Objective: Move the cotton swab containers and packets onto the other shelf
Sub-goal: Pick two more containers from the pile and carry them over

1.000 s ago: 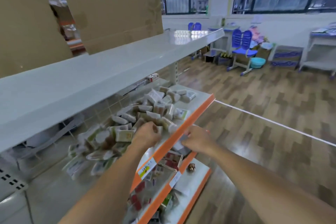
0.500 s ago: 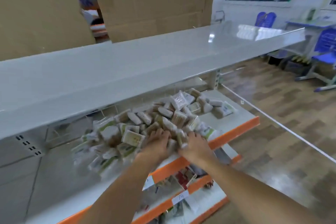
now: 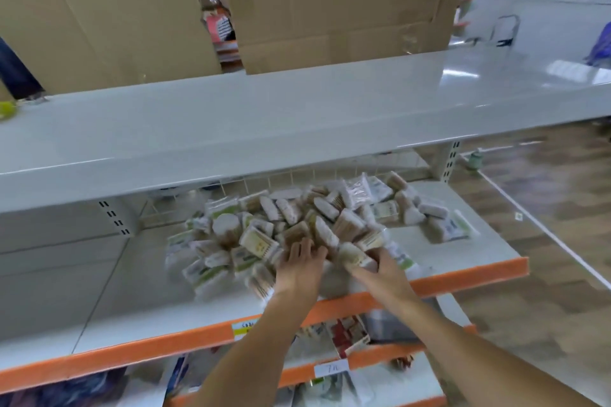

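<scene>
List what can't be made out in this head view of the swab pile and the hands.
- Print on the cotton swab packets: blurred and too small.
- Left hand fingertips: buried in the pile, so the grip is unclear.
- Right hand: its back hides what the fingers hold.
- Goods on the lower shelf: behind both forearms and the orange shelf edge.
- Space behind the cardboard: blocked.

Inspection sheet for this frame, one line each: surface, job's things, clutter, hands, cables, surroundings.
Surface: orange-edged shelf under a bare grey upper shelf.
Job's things: heap of cotton swab packs on the orange-edged shelf; none on the upper shelf.
Clutter: other goods on the lower shelves, blurred.
Hands: left hand and right hand at the heap's front edge, fingers among the packs; grip unclear.
Cables: nothing seen.
Surroundings: cardboard sheets behind, wood-pattern floor at right.
</scene>
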{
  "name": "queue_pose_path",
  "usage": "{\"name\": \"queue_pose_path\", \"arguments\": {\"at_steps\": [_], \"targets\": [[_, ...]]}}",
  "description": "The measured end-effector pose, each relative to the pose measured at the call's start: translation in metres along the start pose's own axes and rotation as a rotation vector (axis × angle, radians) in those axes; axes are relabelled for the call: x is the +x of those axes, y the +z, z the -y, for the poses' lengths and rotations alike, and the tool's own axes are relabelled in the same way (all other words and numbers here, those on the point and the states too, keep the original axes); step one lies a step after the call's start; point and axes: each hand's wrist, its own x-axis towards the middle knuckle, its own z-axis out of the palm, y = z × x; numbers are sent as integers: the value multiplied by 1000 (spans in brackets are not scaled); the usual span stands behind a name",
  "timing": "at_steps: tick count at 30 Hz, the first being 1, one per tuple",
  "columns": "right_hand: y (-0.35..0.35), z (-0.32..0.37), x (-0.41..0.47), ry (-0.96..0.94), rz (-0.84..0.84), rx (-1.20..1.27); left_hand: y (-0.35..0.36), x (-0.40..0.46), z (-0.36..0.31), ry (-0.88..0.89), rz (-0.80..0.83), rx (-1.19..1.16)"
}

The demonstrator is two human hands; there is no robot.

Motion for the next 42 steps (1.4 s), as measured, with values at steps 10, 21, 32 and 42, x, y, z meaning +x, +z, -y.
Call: {"name": "queue_pose_path", "arguments": {"at_steps": [10,21,32,42], "targets": [[-30,0,20,157,-22,341,-2,9,24,-11,-110,-387],[-34,31,22,118,134,619,-41,26,40,-494,198,-1830],[0,50,27,208,388,614,-42,3,56,-442,327,-2075],[15,70,29,99,428,492,-42,-26,82,-500,118,-2025]]}}
